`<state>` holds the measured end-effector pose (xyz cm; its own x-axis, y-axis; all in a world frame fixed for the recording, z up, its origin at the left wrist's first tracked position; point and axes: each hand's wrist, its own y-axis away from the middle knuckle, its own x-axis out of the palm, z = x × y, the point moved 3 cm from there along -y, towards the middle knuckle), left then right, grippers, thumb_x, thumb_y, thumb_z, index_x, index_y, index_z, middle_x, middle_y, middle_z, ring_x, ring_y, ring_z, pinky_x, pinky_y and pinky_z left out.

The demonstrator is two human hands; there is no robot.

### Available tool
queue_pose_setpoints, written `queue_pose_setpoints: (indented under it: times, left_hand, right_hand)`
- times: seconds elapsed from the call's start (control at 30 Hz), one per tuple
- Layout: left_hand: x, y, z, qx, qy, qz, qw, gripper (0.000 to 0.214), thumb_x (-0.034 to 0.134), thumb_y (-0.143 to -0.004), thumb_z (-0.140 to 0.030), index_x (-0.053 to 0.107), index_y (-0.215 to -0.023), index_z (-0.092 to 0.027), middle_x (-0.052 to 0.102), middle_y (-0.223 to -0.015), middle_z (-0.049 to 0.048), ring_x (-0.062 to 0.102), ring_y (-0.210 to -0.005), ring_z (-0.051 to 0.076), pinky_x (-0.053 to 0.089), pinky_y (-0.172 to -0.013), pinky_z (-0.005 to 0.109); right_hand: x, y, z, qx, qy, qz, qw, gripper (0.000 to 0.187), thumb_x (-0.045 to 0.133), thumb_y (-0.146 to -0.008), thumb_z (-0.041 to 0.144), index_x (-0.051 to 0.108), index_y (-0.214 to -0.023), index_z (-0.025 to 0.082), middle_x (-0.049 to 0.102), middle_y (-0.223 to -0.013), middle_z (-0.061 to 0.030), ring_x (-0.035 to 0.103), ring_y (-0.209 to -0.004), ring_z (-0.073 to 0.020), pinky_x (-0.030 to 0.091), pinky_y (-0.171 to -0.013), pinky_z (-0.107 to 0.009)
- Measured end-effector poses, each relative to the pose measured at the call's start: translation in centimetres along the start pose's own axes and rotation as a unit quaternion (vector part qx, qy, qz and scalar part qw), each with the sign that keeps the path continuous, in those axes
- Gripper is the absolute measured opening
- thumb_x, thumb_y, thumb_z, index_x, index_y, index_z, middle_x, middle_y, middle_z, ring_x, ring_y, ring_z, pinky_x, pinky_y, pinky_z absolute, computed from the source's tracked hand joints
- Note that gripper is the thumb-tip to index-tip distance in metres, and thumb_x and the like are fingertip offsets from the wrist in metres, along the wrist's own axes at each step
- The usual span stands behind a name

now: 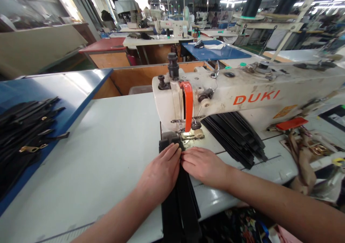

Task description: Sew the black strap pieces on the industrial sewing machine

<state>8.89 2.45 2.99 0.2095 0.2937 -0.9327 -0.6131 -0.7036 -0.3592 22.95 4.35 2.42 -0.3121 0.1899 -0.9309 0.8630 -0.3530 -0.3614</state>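
Under the needle area of a white sewing machine [248, 92] lies the end of a long black strap [172, 214], whose layers run down over the table's front edge. My left hand [164, 171] rests on top of the strap, its fingers together and pressing it just in front of the presser foot. From the other side, my right hand [205, 165] pinches the strap's right edge, fingertips close to my left ones. Both thumbs are mostly hidden. A fanned stack of black strips [234, 138] lies under the machine's arm, right of my right hand.
Black pieces with gold-coloured zip pulls [32, 148] are piled on a blue table [81, 88] at left. A white tabletop [115, 153] surrounds the machine. Fabric scraps and cords [304, 156] lie at right. Other sewing machines [172, 27] stand farther back.
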Motion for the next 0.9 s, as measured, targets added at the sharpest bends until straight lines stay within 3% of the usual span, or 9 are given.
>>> queue_pose_setpoints:
  times: [0.33, 0.67, 0.9]
  left_hand:
    - [0.7, -1.3, 1.1, -0.004, 0.023, -0.025, 0.999, 0.035, 0.036, -0.094, -0.015, 0.064, -0.111, -0.004, 0.067, -0.111, 0.0164, 0.059, -0.113, 0.025, 0.047, -0.101, 0.037]
    - [1.0, -1.3, 1.7, -0.017, 0.039, -0.010, 0.999, 0.036, 0.036, -0.094, -0.017, 0.061, -0.117, -0.005, 0.065, -0.116, 0.0167, 0.057, -0.116, 0.027, 0.049, -0.099, 0.041]
    - [1.0, -1.6, 1.3, -0.006, -0.001, -0.002, 1.000, 0.036, 0.034, -0.093, -0.014, 0.065, -0.110, -0.007, 0.067, -0.111, 0.0152, 0.058, -0.115, 0.025, 0.048, -0.100, 0.040]
  right_hand:
    - [0.4, -0.4, -1.9, 0.010, -0.008, -0.004, 1.000, 0.023, 0.043, -0.095, 0.012, 0.064, -0.085, 0.013, 0.066, -0.092, -0.0077, 0.061, -0.089, -0.0188, 0.046, -0.089, -0.032]
    - [0.5, -0.6, -2.2, 0.027, -0.018, 0.014, 0.999, 0.019, 0.047, -0.095, 0.014, 0.064, -0.086, 0.013, 0.065, -0.092, -0.0080, 0.060, -0.091, -0.0190, 0.046, -0.089, -0.033]
    - [0.8, -0.7, -2.3, 0.043, -0.029, 0.023, 0.998, 0.015, 0.052, -0.093, 0.015, 0.066, -0.089, 0.013, 0.067, -0.095, -0.0079, 0.062, -0.091, -0.0197, 0.047, -0.088, -0.033]
